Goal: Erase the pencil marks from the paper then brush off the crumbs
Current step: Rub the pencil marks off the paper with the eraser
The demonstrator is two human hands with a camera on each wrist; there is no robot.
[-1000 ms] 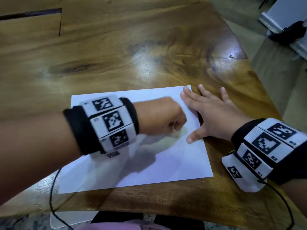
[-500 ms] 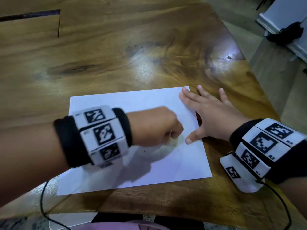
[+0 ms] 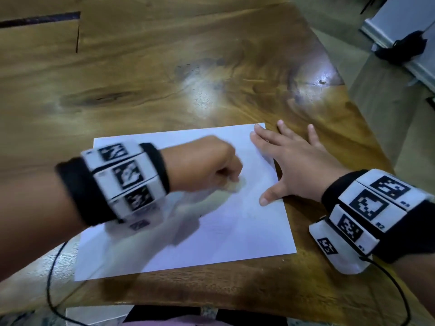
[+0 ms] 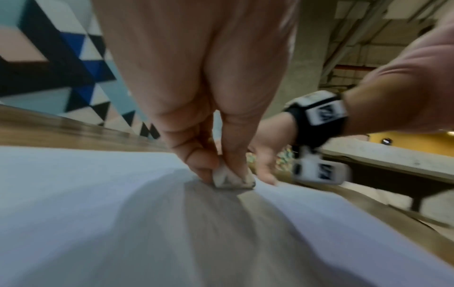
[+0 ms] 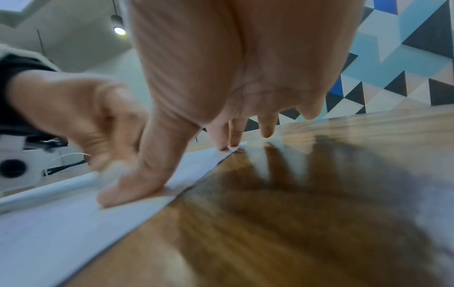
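Honestly, the big risk is the white rectangular sheet of paper getting creased or torn. The small, worn white eraser is pinched between thumb and curled fingers of the left hand, and it is pressed onto the sheet just beside the right thumb. If the rubbing is pushed hard toward the unpinned near edge, the sheet could be buckled or dragged, since it is only held down along one side. A smudge could also be spread, as the eraser's tip looks dirty.

The right hand is laid flat with straight, spread fingers; the thumb and the first two fingertips are pressed on the paper's right edge, while the other fingers rest on the glossy brown wooden table past the edge. The left wrist is held low over the sheet, knuckles up, with the fist blurred, so a scrubbing stroke is probably under way. Faint pencil marks can be made out below the left fingers, though they are too pale to read. Crumbs cannot be made out, so brushing is judged not yet due.
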